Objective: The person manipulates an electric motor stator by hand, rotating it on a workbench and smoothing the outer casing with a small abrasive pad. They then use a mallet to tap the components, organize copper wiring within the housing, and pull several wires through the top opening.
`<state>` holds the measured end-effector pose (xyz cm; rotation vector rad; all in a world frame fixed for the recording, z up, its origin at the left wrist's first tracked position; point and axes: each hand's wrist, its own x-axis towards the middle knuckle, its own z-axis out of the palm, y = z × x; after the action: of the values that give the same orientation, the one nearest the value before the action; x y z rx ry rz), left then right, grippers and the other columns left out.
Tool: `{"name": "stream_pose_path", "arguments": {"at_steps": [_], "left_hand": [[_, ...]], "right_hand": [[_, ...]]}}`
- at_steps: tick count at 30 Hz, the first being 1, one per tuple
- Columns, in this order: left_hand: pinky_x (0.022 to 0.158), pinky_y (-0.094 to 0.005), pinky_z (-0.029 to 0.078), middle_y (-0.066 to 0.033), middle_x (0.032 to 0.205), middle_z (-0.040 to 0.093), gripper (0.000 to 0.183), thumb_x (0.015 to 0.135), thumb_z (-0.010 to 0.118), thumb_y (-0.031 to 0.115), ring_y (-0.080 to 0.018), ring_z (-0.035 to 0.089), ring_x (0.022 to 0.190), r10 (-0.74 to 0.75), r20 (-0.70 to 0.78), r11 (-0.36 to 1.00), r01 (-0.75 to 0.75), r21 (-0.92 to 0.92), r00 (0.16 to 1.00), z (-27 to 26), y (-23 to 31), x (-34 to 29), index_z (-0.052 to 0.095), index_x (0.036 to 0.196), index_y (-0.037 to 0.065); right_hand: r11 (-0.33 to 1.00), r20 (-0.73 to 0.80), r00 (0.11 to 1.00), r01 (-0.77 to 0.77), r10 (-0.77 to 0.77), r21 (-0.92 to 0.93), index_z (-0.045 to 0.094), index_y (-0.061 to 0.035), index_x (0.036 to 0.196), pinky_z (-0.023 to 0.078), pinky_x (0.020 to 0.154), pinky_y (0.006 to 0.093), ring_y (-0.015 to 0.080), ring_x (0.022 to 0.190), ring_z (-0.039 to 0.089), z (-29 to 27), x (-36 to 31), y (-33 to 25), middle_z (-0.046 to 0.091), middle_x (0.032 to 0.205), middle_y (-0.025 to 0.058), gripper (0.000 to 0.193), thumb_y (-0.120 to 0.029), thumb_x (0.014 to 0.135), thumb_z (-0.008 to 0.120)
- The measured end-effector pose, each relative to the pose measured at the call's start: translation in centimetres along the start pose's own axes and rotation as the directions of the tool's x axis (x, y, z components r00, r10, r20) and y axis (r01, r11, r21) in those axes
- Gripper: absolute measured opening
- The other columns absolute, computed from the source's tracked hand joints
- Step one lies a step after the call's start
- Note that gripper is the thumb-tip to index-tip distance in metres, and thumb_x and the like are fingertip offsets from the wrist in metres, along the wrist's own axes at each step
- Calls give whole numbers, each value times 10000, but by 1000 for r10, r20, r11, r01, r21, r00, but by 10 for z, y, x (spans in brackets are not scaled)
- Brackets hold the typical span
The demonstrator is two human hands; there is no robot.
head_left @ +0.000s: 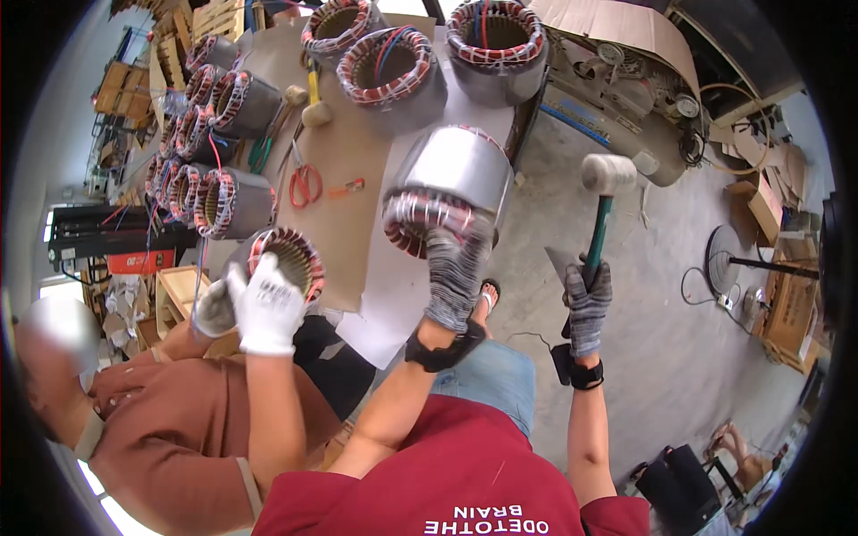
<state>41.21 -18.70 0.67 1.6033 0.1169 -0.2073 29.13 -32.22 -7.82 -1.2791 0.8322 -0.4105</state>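
A metal motor stator (454, 170) lies on its side at the table's right edge, with its copper, red-and-white laced winding towards me. My left hand (460, 272), in a grey striped glove, is closed on the near rim of that winding; its fingertips are partly blurred. Off to the right, my right hand (586, 308), gloved alike, grips the green handle of a mallet (609, 174), held head up with its pale head away from me. A flat, dark, pointed blade (560, 261) juts out beside the handle from the same hand.
Three stators stand upright at the back, including one (393, 76); several more lie at the left. Red-handled scissors (306, 185), an orange cutter (347, 188) and a yellow-handled hammer (315, 107) are on the table. A co-worker's white-gloved hand (268, 308) touches another stator (288, 255).
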Motion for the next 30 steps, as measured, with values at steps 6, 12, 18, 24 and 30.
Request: {"name": "stream_pose_path", "arguments": {"at_steps": [6, 12, 18, 24, 30], "left_hand": [[515, -237, 390, 15, 734, 529, 307, 753, 658, 314, -61, 468, 592, -114, -105, 969, 87, -232, 988, -38, -28, -14, 540, 842, 45], [706, -243, 426, 4, 838, 539, 299, 773, 617, 210, -84, 503, 767, -130, 130, 962, 157, -225, 983, -92, -23, 11, 518, 998, 40], [783, -273, 423, -23, 947, 553, 377, 763, 592, 199, -110, 526, 850, -178, 257, 954, 231, -192, 950, -122, -25, 31, 491, 1084, 29], [724, -251, 430, -2, 898, 558, 344, 768, 582, 188, -81, 515, 797, -262, 252, 949, 296, -110, 932, -120, -32, 18, 504, 1072, 46], [625, -223, 412, 25, 788, 510, 207, 754, 601, 82, -61, 475, 691, -289, 253, 928, 335, -162, 923, -109, -24, 1, 504, 933, 42]], "right_hand": [[966, 208, 968, 181, -141, -187, 530, -46, 1022, 368, 467, 192, 41, 532, 425, 38, 53, -11, 516, 696, -23, 288, -164, 781, 635], [742, 542, 803, 516, -247, -427, 545, -15, 1015, 430, 543, 267, 129, 584, 508, 70, 133, -11, 576, 704, 76, 334, -191, 753, 655], [499, 621, 771, 597, -142, -628, 506, 4, 1079, 456, 723, 340, 272, 843, 599, 88, 149, -14, 605, 898, 187, 412, -189, 740, 640], [588, 594, 792, 549, -140, -594, 479, -29, 1151, 451, 752, 357, 314, 858, 580, 95, 137, 18, 589, 934, 209, 460, -161, 738, 632], [988, 613, 783, -17, 110, -155, 452, -37, 1198, 424, 816, 266, 113, 909, 501, 68, 145, 42, 562, 1039, 35, 440, -14, 776, 577]]}}
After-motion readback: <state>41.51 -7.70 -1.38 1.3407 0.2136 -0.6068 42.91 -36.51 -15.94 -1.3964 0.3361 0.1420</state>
